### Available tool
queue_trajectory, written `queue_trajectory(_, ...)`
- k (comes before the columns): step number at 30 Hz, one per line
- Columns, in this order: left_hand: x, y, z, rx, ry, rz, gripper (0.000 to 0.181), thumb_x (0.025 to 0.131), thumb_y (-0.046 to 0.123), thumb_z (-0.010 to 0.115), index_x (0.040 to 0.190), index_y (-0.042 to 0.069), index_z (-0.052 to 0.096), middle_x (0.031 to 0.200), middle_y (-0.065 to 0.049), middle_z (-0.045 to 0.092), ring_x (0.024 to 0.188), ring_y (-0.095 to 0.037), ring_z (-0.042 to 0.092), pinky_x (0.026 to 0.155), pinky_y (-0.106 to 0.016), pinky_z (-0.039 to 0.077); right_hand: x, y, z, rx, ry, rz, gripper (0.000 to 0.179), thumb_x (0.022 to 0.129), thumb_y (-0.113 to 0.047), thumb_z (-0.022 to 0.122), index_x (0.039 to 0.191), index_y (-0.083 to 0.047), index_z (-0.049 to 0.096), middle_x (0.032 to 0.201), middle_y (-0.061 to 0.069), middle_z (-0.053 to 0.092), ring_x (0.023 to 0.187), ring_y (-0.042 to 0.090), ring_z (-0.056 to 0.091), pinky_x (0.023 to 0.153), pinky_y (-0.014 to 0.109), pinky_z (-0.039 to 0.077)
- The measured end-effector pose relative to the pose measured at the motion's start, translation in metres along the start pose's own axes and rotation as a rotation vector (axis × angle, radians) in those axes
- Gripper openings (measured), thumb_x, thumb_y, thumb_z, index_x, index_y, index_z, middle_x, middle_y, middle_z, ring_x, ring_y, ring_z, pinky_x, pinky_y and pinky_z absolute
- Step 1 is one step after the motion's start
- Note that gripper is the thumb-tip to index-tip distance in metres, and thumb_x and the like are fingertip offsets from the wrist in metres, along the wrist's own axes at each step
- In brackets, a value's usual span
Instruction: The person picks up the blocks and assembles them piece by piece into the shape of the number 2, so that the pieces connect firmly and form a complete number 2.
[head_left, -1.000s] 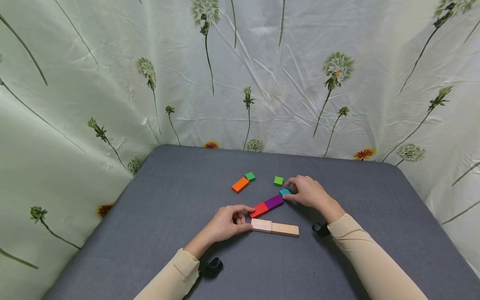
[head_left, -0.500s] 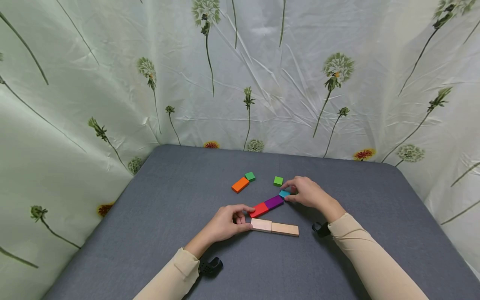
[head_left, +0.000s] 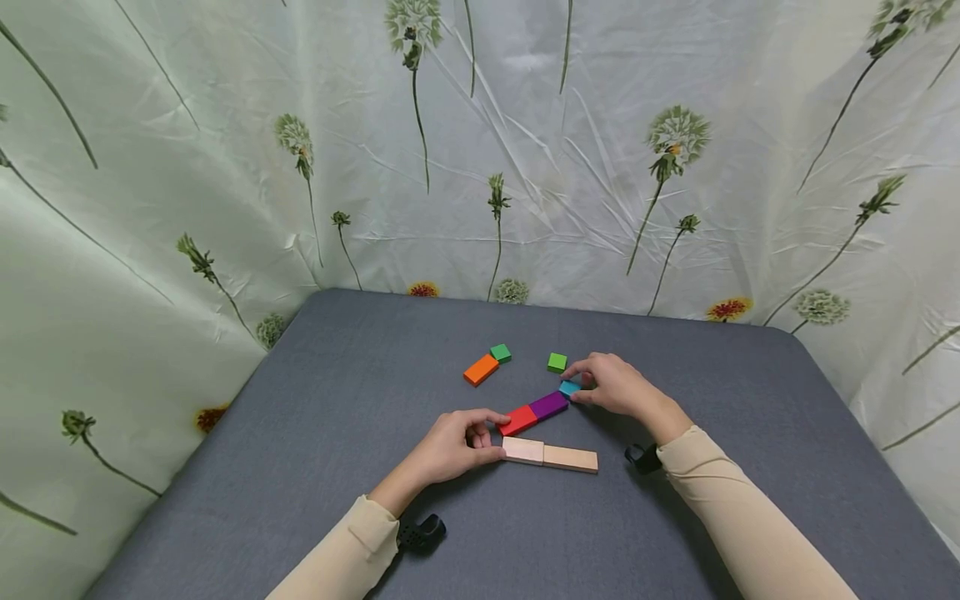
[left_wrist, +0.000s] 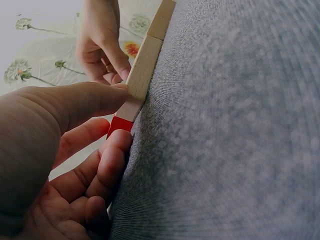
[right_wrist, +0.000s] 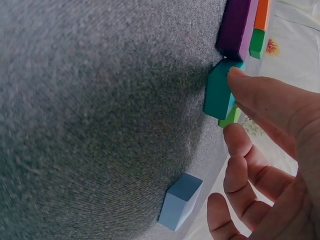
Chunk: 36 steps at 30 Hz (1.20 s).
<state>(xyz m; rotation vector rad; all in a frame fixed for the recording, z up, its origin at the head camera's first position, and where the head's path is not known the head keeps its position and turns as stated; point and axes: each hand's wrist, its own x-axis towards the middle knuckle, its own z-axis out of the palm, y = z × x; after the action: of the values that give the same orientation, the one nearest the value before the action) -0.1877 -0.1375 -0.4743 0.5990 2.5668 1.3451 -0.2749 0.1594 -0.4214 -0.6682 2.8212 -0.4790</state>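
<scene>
In the head view, my left hand (head_left: 452, 447) touches two blocks: the forefinger rests at the left end of a red block (head_left: 517, 420), the thumb against the end of a pale wooden block (head_left: 522, 451). From the left wrist view, the thumb lies along that pale block's side (left_wrist: 137, 87), with the red block's end (left_wrist: 120, 126) by the fingers. A purple block (head_left: 548, 406) adjoins the red one. At its far end my right hand (head_left: 617, 385) pinches a small teal block (right_wrist: 218, 92) between thumb and forefinger; the forefinger's tip is hidden in the right wrist view.
A second wooden block (head_left: 570, 459) continues the pale one's row. Behind lie an orange block (head_left: 481, 371) touching a green block (head_left: 500, 353), and a lime-green block (head_left: 557, 362). The right wrist view shows a blue-grey block (right_wrist: 177, 205). All rest on a grey table (head_left: 300, 500).
My right hand has shifted slightly left, its thumb and forefinger closing in around the teal block. The left hand and the other blocks look unmoved.
</scene>
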Motion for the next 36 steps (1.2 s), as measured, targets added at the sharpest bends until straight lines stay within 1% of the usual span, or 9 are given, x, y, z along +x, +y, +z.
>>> queue_trajectory(4,0.0,0.0001,0.0001,0.0,0.0,-0.001,0.041,0.092,0.019,0.087,0.131,0.016,0.075,0.079,0.008,0.061,0.069,-0.004,0.052,0.062,-0.021,0.042,0.0001,0.0003,0.0009,0.008,0.003,-0.008,0.032,0.097,-0.018,0.081,0.128,-0.011,0.078,0.09,0.007,0.06,0.08,0.018,0.047,0.069,0.032,0.035)
queue_trajectory(12,-0.0007,0.0002,0.0002,0.003,-0.004,-0.007,0.041,0.093,0.018,0.086,0.132,0.016,0.075,0.079,0.008,0.061,0.069,-0.004,0.053,0.062,-0.021,0.043,-0.0017,-0.0004,0.0024,-0.005,0.011,-0.02,0.031,0.097,-0.019,0.081,0.127,-0.01,0.078,0.092,0.007,0.06,0.082,0.019,0.048,0.07,0.032,0.036)
queue_trajectory(17,-0.0006,0.0004,0.0002,0.0,-0.001,-0.006,0.041,0.092,0.019,0.087,0.132,0.016,0.075,0.079,0.008,0.062,0.069,-0.004,0.053,0.062,-0.021,0.043,-0.0008,-0.0003,0.0024,-0.002,0.01,-0.01,0.031,0.097,-0.019,0.081,0.127,-0.01,0.078,0.093,0.007,0.06,0.083,0.019,0.048,0.07,0.033,0.037)
queue_trajectory(24,-0.0002,0.0,0.0,-0.001,0.001,0.004,0.041,0.092,0.019,0.087,0.132,0.016,0.075,0.079,0.008,0.062,0.069,-0.004,0.054,0.062,-0.021,0.044,-0.003,0.0013,0.0017,0.014,0.018,-0.016,0.031,0.097,-0.018,0.081,0.126,-0.008,0.077,0.093,0.009,0.062,0.082,0.019,0.049,0.071,0.033,0.039)
queue_trajectory(36,0.0006,-0.0013,0.0003,-0.004,-0.001,0.002,0.041,0.092,0.019,0.087,0.131,0.016,0.075,0.08,0.008,0.062,0.069,-0.004,0.054,0.062,-0.021,0.044,0.0002,0.0022,0.0029,0.046,0.004,-0.017,0.031,0.097,-0.016,0.081,0.126,-0.007,0.077,0.088,0.005,0.062,0.078,0.017,0.048,0.07,0.032,0.038)
